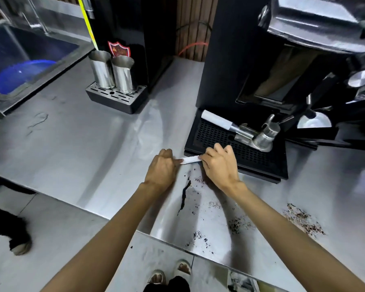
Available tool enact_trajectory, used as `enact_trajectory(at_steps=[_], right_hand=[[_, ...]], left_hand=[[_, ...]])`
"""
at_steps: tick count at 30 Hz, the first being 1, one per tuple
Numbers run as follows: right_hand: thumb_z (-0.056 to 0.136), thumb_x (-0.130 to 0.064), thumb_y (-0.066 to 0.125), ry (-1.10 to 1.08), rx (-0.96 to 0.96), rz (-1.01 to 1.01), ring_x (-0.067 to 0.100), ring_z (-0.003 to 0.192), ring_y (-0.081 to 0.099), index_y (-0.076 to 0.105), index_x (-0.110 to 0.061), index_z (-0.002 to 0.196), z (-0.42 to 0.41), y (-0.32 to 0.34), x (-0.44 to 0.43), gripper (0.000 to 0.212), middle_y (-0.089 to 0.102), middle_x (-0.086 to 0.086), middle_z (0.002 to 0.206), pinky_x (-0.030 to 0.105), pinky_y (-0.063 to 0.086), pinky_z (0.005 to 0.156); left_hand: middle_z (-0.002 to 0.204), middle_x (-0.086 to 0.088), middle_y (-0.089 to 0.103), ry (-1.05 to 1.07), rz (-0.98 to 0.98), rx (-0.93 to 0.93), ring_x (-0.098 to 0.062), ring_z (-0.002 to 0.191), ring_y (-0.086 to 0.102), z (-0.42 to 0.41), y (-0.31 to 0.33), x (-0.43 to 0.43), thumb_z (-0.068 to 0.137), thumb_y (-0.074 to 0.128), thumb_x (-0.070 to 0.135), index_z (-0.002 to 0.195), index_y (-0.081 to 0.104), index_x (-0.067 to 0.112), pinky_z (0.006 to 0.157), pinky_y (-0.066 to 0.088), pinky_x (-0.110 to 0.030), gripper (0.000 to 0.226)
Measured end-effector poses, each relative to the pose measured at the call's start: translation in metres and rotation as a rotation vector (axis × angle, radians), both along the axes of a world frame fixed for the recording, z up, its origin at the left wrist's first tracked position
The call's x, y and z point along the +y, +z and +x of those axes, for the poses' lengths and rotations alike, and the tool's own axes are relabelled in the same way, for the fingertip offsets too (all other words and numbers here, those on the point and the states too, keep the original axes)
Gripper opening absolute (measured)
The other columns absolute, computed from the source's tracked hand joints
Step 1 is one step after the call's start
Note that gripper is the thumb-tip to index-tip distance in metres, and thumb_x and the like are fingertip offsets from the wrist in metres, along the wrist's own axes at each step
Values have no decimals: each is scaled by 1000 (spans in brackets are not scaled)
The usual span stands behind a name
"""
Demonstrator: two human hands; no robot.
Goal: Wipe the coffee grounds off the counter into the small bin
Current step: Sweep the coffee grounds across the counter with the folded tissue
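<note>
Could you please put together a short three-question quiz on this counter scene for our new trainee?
1. Multiple choice: what do the left hand and the right hand hold between them?
A) a white strip
B) a sponge
C) a spoon
2. True or false: coffee grounds lie on the counter on both sides of the right forearm.
3. Fill in: the number of steel pitchers standing on the small drip tray is ____.

Key: 1 A; 2 true; 3 two.
</note>
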State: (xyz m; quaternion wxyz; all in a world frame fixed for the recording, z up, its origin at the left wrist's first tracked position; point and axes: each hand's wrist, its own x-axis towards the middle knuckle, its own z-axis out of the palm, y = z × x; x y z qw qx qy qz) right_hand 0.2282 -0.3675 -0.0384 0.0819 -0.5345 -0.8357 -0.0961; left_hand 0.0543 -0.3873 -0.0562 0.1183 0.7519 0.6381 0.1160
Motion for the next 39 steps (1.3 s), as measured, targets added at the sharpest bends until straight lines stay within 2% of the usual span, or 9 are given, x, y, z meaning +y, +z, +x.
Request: enact_trajectory(at_steps=[8, 12, 16, 21, 24, 26, 28, 32, 39], right_hand=[[64, -6, 80, -169, 28, -75, 16, 65, 53, 77, -27, 69, 10, -21, -12, 21, 62, -10, 59, 27, 25, 64], [71, -7, 77, -188, 187, -118, 21, 68, 55, 78, -22, 77, 14, -23, -25, 16, 64, -7, 62, 27, 20, 66], [70, -12, 78, -135, 243, -137, 18, 68, 56, 78, -24, 80, 19, -26, -60, 15, 66, -10, 63, 21, 28, 66], [90, -17, 58, -197, 304, -240, 21, 92, 52, 74, -24, 102, 18, -9, -69, 21, 72, -6, 92, 25, 25, 77], [92, -18, 54, -232, 310, -204, 21, 95, 50, 72, -25, 105, 10, -4, -50, 23, 71, -6, 97, 26, 21, 75], [94, -17, 51, -226, 258, -236, 20, 98, 49, 71, -25, 109, 1, -6, -40, 26, 70, -6, 101, 27, 23, 76], [95, -16, 49, -232, 231, -271, 20, 100, 48, 70, -23, 110, -7, -10, -36, 27, 69, -4, 103, 28, 27, 80], [93, -16, 49, -206, 255, -293, 20, 103, 48, 69, -19, 109, -5, -16, -47, 25, 68, -2, 104, 27, 32, 85], [93, -24, 52, -177, 258, -321, 18, 99, 49, 70, -25, 108, 11, -11, -80, 24, 69, -7, 102, 25, 27, 80]], left_hand=[[112, -8, 56, -175, 21, 35, -22, 110, 48, 12, 0, 11, 99, 40, 18, 128, 58, 23, 94, 37, -28, 35], [90, -11, 61, -285, 63, 29, -28, 88, 56, 5, 2, -7, 91, 56, 12, 111, 71, 16, 73, 44, -33, 25], [61, -4, 58, -339, 74, 38, -22, 56, 58, -2, 2, -37, 61, 83, 3, 81, 79, 21, 48, 44, -25, 26], [80, -12, 62, -298, 60, -62, -29, 79, 58, -7, 11, -46, 78, 63, 0, 100, 76, 16, 72, 50, -35, 30], [99, -14, 62, -224, 57, -82, -30, 98, 55, -7, 17, -32, 88, 53, 7, 117, 67, 16, 93, 46, -39, 34], [103, -14, 61, -208, 38, -30, -30, 102, 53, -6, 14, -29, 91, 50, 10, 121, 65, 17, 95, 43, -38, 34], [96, -16, 62, -221, 31, 22, -32, 96, 56, -7, 9, -35, 91, 53, 11, 115, 69, 14, 86, 48, -39, 29], [63, -11, 59, -291, 65, 96, -28, 58, 59, -8, -1, -55, 65, 79, 3, 80, 75, 8, 46, 49, -30, 16], [65, -11, 57, -286, 56, -119, -28, 60, 57, -12, 3, -79, 68, 77, 1, 89, 78, 10, 49, 53, -33, 23]])
